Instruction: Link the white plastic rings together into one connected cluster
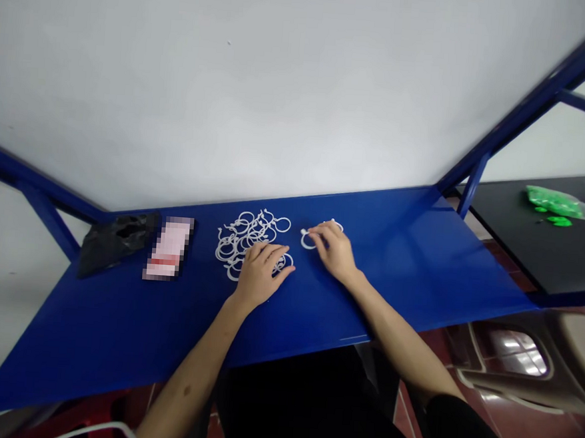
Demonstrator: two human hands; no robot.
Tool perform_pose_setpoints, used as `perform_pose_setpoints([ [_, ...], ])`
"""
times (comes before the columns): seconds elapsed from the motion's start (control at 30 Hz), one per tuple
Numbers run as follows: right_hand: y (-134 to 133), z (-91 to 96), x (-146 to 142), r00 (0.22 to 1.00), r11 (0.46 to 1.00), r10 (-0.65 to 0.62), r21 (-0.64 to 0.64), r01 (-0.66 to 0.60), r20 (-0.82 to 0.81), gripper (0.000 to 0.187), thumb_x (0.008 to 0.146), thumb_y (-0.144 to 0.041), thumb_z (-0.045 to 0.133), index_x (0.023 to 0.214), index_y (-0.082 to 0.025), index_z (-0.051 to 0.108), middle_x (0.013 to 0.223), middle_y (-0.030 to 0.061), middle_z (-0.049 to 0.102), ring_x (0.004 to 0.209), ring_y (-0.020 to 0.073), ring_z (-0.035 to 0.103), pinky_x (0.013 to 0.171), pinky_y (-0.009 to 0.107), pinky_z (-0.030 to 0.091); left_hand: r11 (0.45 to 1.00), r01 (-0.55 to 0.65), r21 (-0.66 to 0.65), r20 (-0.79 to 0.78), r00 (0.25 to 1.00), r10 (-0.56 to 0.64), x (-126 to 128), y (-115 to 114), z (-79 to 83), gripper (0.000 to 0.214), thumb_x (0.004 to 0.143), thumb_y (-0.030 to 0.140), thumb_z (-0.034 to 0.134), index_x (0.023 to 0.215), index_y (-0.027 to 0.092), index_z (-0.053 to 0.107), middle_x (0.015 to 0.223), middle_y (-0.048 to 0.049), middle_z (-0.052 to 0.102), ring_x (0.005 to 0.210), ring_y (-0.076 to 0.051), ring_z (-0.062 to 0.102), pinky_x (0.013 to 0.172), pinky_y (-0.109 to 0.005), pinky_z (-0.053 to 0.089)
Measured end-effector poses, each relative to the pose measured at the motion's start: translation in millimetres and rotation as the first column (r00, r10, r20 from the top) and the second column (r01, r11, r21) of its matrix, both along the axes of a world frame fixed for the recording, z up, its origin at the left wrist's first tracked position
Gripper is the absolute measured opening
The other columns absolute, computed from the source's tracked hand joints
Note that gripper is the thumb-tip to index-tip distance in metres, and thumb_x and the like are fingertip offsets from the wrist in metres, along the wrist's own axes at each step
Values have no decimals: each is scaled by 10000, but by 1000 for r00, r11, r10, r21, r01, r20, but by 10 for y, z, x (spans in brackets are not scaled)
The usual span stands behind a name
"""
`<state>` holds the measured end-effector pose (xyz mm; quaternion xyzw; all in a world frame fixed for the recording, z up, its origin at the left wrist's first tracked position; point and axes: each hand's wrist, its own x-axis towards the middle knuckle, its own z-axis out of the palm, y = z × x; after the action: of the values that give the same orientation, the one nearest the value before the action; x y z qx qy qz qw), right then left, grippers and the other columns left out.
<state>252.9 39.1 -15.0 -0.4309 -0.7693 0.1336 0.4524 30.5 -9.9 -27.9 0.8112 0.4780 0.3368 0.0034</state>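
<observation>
Left hand [261, 269] over a heap of white rings [252, 235], right hand [334, 247] at a ring set apart [305, 244]

The heap lies tangled on a blue bench [409, 274], left of centre, many of the rings bearing small hooked ends. The person's left hand is at its near right edge, back upward, with the thumb spread away from the fingers; parts of rings show in that gap. Whether its fingertips touch any of them cannot be told.

The right hand is just to the right of the heap, well clear of the left hand. Its thumb and forefinger come close together at the hooked end of the separate ring. Whether they pinch it cannot be told. Part of another white ring [339, 224] shows just beyond the knuckles.

Left of the heap lies a pixelated pink-and-white item [170, 247], and beside it a crumpled black plastic bag [118, 237]. A white wall [260, 110] stands behind the bench. On a black bench [535, 256] to the right rests a clear bag of green pieces [554, 200], with loose green pieces [559, 221] just beside it.
</observation>
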Motion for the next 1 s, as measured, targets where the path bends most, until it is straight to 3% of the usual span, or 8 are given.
perform_pose_setpoints([
  [0.07,119,3,160,976,975,-219,-45,219,-6,186,1002,-301,545,1005,-209,706,997,81,678,813,193,652,778,337,546,999,36,-34,-95,995,-39,-5,-13,-14,292,860,392,735,1116,254,713,1241,-98,684,1184,-344,536,1012,-538,434],
  [0.17,278,-40,417,911,896,-407,-163,412,68,163,953,-265,575,1009,-187,707,967,74,688,771,194,638,783,345,525,997,55,-51,-167,984,-63,-6,-25,-32,119,878,343,717,948,246,721,1286,-87,661,1205,-354,510,995,-557,423],
  [0.33,372,-114,657,849,801,-435,-301,517,301,159,927,-285,583,962,-196,710,945,70,707,869,223,635,812,344,488,998,66,-9,-61,996,-67,28,-35,-5,64,921,249,662,871,238,700,1205,-57,696,1153,-292,528,997,-502,436],
  [0.57,329,-108,616,794,801,-515,-148,580,323,247,963,-355,548,962,-179,721,1005,127,681,948,279,589,850,401,488,999,-32,40,304,953,18,24,-2,81,96,948,272,622,880,224,670,887,-24,716,909,-196,623,860,-374,501],
  [0.67,262,-59,478,849,869,-476,-30,495,229,243,985,-338,538,1038,-176,712,1064,136,675,1018,294,577,899,425,497,994,-105,-21,419,902,104,-21,18,71,162,959,329,605,865,212,666,825,-12,691,803,-165,630,767,-316,508],
  [0.8,53,22,162,990,995,-91,-32,95,110,224,1023,-358,523,1070,-217,691,1036,89,694,983,234,628,921,393,515,976,-99,-195,528,828,189,-63,28,32,226,981,386,568,886,207,668,822,-2,710,756,-141,659,735,-282,510],
  [0.9,-128,18,-75,974,972,221,-102,-214,59,255,1018,-400,545,1150,-216,662,1026,71,689,914,190,653,845,339,540,973,-80,-218,538,822,188,-51,15,38,208,997,364,552,919,209,664,766,12,722,760,-143,683,768,-287,519],
  [1.0,-234,-42,-215,958,937,285,-206,-283,-23,300,1021,-399,534,1235,-206,617,874,25,669,741,147,631,729,289,530,998,-53,-15,414,908,54,-13,-4,57,147,971,318,610,894,221,689,803,4,732,807,-157,668,789,-302,520],
])
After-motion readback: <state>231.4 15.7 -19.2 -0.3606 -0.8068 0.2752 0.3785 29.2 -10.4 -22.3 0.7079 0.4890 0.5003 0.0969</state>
